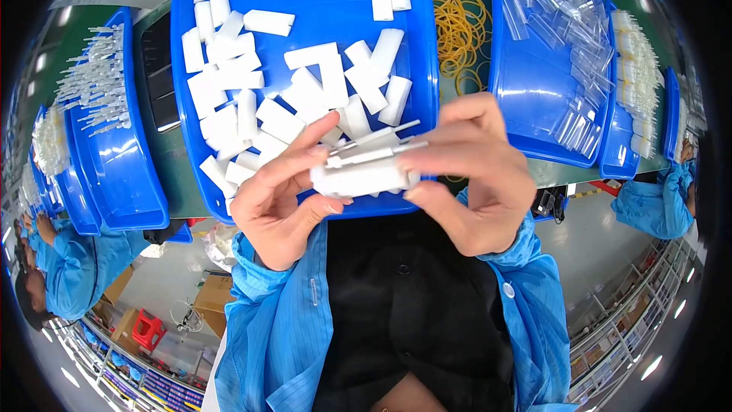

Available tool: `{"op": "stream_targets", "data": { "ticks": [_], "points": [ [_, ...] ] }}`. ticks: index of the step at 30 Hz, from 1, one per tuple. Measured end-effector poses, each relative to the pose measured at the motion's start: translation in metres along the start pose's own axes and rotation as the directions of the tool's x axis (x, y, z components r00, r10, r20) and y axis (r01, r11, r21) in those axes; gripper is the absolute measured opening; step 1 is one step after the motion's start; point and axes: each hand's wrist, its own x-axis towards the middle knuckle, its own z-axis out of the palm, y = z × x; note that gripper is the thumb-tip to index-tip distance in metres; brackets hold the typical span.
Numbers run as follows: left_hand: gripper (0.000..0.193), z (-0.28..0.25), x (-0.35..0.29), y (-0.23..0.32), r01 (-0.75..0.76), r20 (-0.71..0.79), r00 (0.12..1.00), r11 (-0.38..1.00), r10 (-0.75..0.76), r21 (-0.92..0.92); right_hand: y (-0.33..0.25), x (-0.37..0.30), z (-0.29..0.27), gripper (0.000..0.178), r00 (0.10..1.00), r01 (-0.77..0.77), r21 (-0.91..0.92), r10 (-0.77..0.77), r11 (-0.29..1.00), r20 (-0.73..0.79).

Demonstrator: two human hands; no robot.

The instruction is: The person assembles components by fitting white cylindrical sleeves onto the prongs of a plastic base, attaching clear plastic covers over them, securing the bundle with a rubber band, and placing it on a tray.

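Note:
A white rounded block (pixel 362 181), somewhat blurred, is held level between my two hands just above the near edge of a large blue tray (pixel 428 53). My left hand (pixel 276 200) pinches its left end with thumb and fingers. At the other end, my right hand (pixel 479 183) closes its thumb and fingers on the block. Along the block's far side lie thin pale sticks (pixel 377 137), their right ends jutting past my right fingers; whether they are joined to the block I cannot tell. Many similar white blocks (pixel 333 80) lie loosely in the tray beyond my hands.
Yellow rubber bands (pixel 460 23) lie right of the tray. Farther right, a blue bin (pixel 526 141) holds clear plastic tubes (pixel 560 8); bundled white sticks (pixel 637 84) stand beyond. Left are a dark flat device (pixel 158 69) and a blue bin (pixel 137 206) with thin white sticks (pixel 95 80). Co-workers sit at both sides.

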Motion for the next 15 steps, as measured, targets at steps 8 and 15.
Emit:
{"op": "stream_targets", "data": {
  "ticks": [8,15],
  "points": [
    [0.041,0.0,0.002,0.001,0.002,-0.229,0.973,0.995,-0.026,-0.104,-0.004,-0.009,0.003,0.042,0.985,-0.042,-0.548,0.128,0.836,0.119],
    [0.043,0.003,0.003,-0.001,-0.037,-0.199,0.98,0.991,0.011,-0.132,0.009,-0.019,0.034,0.04,0.991,0.062,-0.716,0.044,0.695,0.128]
  ]
}}
